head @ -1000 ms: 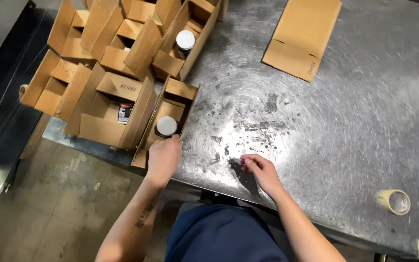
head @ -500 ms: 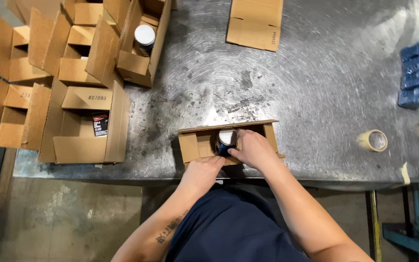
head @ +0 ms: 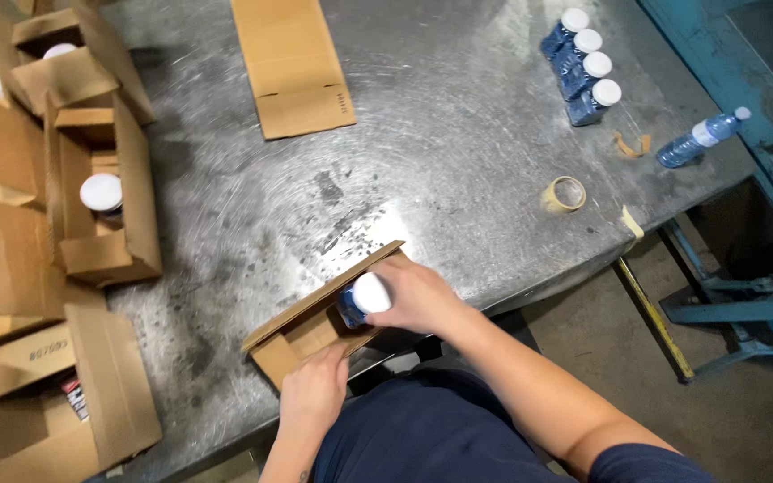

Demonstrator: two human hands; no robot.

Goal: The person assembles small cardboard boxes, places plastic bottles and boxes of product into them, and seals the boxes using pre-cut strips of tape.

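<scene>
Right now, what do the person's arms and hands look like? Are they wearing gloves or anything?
No gloves. Both the left hand and the right hand are bare, with no rings, watch or bracelet that shows. The forearms are bare too. A short dark blue sleeve covers the top of the right arm, matching the dark blue shirt. The left arm's upper part is out of view.

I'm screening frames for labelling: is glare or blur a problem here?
Head view: a bright glare patch on the metal table just beyond the small box; the hands and white-capped bottle are slightly soft, yet readable; far bottles stay distinct.
</scene>
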